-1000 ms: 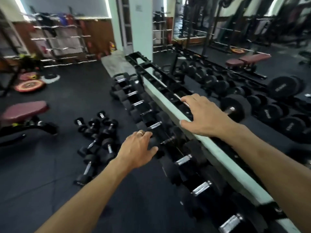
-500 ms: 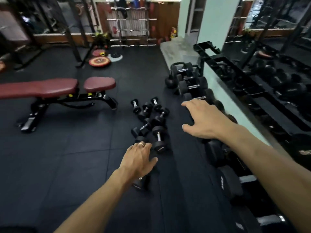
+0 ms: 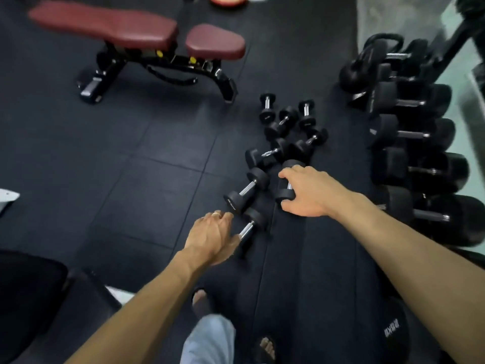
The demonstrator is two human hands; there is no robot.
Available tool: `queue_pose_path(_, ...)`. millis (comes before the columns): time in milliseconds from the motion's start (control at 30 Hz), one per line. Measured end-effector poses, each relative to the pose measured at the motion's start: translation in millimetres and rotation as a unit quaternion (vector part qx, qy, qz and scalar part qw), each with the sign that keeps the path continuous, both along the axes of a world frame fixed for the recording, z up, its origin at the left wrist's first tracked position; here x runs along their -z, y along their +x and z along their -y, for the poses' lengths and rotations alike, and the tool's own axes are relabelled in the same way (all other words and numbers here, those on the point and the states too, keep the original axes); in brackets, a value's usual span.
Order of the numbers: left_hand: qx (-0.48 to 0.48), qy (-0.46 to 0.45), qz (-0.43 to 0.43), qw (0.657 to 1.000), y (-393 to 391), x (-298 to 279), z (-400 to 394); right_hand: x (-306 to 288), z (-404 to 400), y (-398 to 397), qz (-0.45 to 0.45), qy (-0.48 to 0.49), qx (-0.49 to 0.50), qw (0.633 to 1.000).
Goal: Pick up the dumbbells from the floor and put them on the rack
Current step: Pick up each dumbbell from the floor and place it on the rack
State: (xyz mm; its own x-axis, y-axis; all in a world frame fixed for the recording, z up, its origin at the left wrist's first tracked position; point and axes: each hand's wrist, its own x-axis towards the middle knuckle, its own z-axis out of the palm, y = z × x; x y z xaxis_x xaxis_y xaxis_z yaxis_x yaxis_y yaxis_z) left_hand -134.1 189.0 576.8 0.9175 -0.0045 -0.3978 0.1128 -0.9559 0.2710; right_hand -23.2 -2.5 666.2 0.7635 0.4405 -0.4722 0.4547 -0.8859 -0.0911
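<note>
Several small black dumbbells with chrome handles lie in a loose pile (image 3: 286,132) on the black rubber floor. My right hand (image 3: 312,193) comes from the right and its fingers curl over the handle of one dumbbell (image 3: 288,177) that lies on the floor. My left hand (image 3: 212,237) is beside the nearest dumbbell (image 3: 253,222); its thumb touches the handle and its fingers are spread to the left of it. Another dumbbell (image 3: 246,190) lies between the two hands. The rack (image 3: 456,43) runs along the right edge with large dumbbells (image 3: 409,132) on its low tier.
A maroon padded bench (image 3: 136,30) stands at the upper left. A kettlebell (image 3: 367,64) sits at the rack's far end. A red weight plate (image 3: 225,0) lies at the top edge. My sandalled feet (image 3: 265,348) are at the bottom, a dark object (image 3: 26,298) at lower left.
My view has swung from the rack down to the floor. Both hands have dropped to the pile; the right now closes over a dumbbell and the left touches another.
</note>
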Motion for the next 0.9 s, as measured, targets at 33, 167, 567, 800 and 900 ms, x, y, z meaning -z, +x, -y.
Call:
queue_pose_path(33, -0.003, -0.005, -0.008, 1.000, 8.3, 17.5, -4.1, 17.9, -7.3, 11.7, -0.009, -0.004, -0.008, 1.000)
queue_pose_path(167, -0.014, -0.026, -0.059, 0.998, 42.1, 100.7, -21.9, 108.8, -32.0, 49.1, -0.060, -0.025, -0.028, 0.997)
queue_pose_path(567, -0.028, -0.026, -0.176, 0.984, 123.2, 428.9, -11.2, 476.7, -30.5, 131.4, -0.177, -0.001, -0.068, 0.982)
queue_pose_path(800, -0.007, -0.026, -0.230, 0.973, 152.8, 582.5, -3.3, 630.9, -44.3, 144.9, -0.149, -0.028, -0.227, 0.962)
queue_pose_path(900, 0.011, -0.040, -0.271, 0.962, 167.1, 617.8, -7.9, 666.0, -58.7, 154.0, -0.128, -0.050, -0.305, 0.942)
